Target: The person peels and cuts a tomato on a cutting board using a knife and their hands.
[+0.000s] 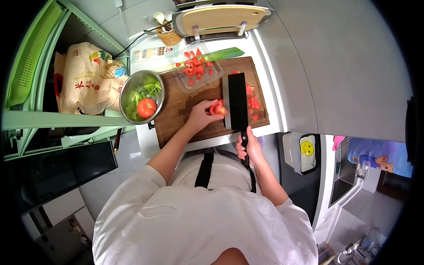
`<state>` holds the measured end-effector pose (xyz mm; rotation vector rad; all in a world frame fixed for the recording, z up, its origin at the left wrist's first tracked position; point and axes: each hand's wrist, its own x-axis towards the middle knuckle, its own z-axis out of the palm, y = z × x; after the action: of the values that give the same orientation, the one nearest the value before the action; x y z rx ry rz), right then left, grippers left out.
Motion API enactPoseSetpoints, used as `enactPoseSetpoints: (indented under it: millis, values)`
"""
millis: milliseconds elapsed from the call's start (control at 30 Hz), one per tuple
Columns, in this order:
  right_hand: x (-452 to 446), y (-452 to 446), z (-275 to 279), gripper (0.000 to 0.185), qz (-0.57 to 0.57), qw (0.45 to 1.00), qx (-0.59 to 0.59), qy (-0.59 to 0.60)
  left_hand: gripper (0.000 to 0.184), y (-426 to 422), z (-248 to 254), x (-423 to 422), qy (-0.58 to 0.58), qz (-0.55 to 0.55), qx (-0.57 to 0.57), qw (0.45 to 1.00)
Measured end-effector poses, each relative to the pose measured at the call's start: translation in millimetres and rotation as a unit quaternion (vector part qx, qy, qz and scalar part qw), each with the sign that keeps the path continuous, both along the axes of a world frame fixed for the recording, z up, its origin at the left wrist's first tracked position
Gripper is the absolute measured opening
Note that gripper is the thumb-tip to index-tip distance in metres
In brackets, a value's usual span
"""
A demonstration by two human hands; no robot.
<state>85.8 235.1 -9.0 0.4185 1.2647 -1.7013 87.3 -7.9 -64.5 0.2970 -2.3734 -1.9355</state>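
My left hand (pixel 202 116) is closed on a cut piece of tomato (pixel 218 108) over the wooden cutting board (pixel 176 126). In my right hand (pixel 251 145) is the handle of a black-bladed cleaver (pixel 237 99), its edge right beside the tomato. Chopped tomato pieces (pixel 253 104) lie on the board to the right of the blade. A clear plastic tray (pixel 194 84) with more tomato chunks rests on the board's far left part. Left of the board stands a metal bowl (pixel 125 106) holding a whole tomato (pixel 146 107) and green leaves.
A long green onion (pixel 227 53) lies along the far side of the board. Behind it stand a rack with a light cutting board (pixel 216 21) and a small basket (pixel 169 38) of utensils. A printed bag (pixel 84 79) sits on the green shelf at left.
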Motion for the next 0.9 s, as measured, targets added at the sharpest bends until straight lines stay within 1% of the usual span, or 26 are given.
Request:
enactPoseSetpoints:
  millis: [67,100,267,333,400,467,533,567,667,700,833,867,900]
  values:
    - [2,3,1,0.062,-0.003,1.0,0.008,-0.022,0.066,3,-5,0,0.006,0.013,0.004,1.0]
    - [3,5,2,0.063,0.004,1.0,0.006,-0.019,0.066,3,-8,1,0.013,0.023,-0.025,0.999]
    - [4,-5,-7,0.063,-0.021,1.0,-0.004,-0.019,0.062,8,-14,3,0.048,0.058,-0.05,0.996]
    - [3,-7,-1,0.064,-0.002,0.999,-0.018,-0.031,0.063,5,-5,10,0.028,0.088,-0.036,0.995]
    - [3,-9,12,0.064,0.027,0.999,-0.012,-0.022,0.068,0,4,24,0.01,0.092,-0.006,0.996]
    - [2,-9,20,0.065,0.074,0.997,-0.028,0.009,0.073,1,-2,39,0.035,0.137,0.022,0.99]
    - [1,-14,29,0.065,0.107,0.994,-0.038,-0.002,0.075,0,2,56,0.062,0.156,0.048,0.985]
    - [0,-21,35,0.065,0.12,0.991,-0.05,-0.017,0.075,-5,33,69,0.035,0.16,-0.002,0.987]
    - [-2,-40,50,0.064,0.153,0.982,-0.095,-0.05,0.08,-22,71,103,0.039,0.182,0.151,0.971]
    - [-1,-49,56,0.064,0.171,0.978,-0.105,-0.052,0.078,-29,95,116,0.037,0.181,0.198,0.963]
    - [6,-82,71,0.064,0.247,0.958,-0.134,-0.055,0.072,-49,106,153,0.112,0.215,0.235,0.941]
    - [9,-91,75,0.064,0.267,0.952,-0.143,-0.053,0.072,-54,111,164,0.109,0.227,0.235,0.939]
    - [16,-102,80,0.063,0.289,0.95,-0.119,-0.025,0.071,-59,118,175,0.107,0.237,0.234,0.937]
